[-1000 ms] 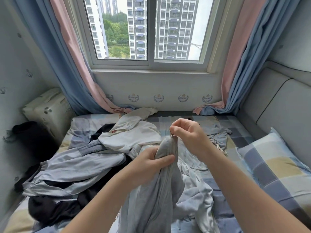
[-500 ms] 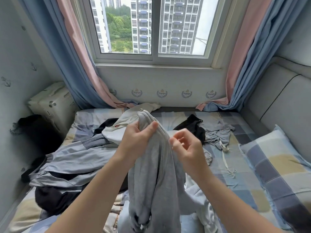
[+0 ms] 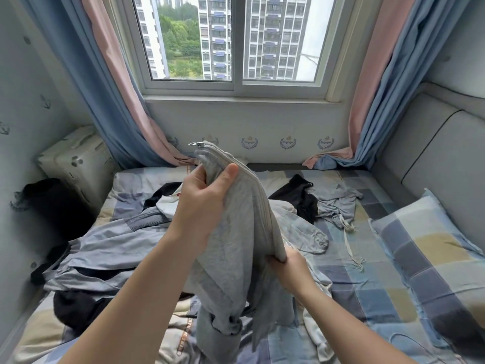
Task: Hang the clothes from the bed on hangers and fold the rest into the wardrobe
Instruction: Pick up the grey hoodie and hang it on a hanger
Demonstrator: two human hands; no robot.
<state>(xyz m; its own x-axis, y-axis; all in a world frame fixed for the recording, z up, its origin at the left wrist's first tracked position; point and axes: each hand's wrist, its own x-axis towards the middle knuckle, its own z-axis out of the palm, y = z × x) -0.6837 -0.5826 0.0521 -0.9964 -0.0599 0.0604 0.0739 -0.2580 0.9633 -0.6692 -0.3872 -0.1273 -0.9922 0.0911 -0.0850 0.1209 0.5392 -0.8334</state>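
Note:
A grey zip-up garment [image 3: 236,248] hangs in front of me above the bed [image 3: 367,285]. My left hand [image 3: 202,200] grips it near the top, just below the metal zip pull [image 3: 195,144]. My right hand [image 3: 286,266] holds the zip edge lower down, its fingers partly hidden under the cloth. More clothes lie on the bed: a pale blue-grey jacket [image 3: 110,248] at the left, a black garment [image 3: 299,195] and a light grey drawstring piece [image 3: 338,206] behind.
A checked pillow [image 3: 430,253] lies at the right against a padded grey headboard [image 3: 441,158]. A white storage box [image 3: 76,164] and dark cloth [image 3: 49,200] stand at the left wall. Curtains [image 3: 110,101] frame the window ahead.
My left hand has raised the garment's top higher. My right hand has left the zip pull and slid down the zip edge to a lower grip.

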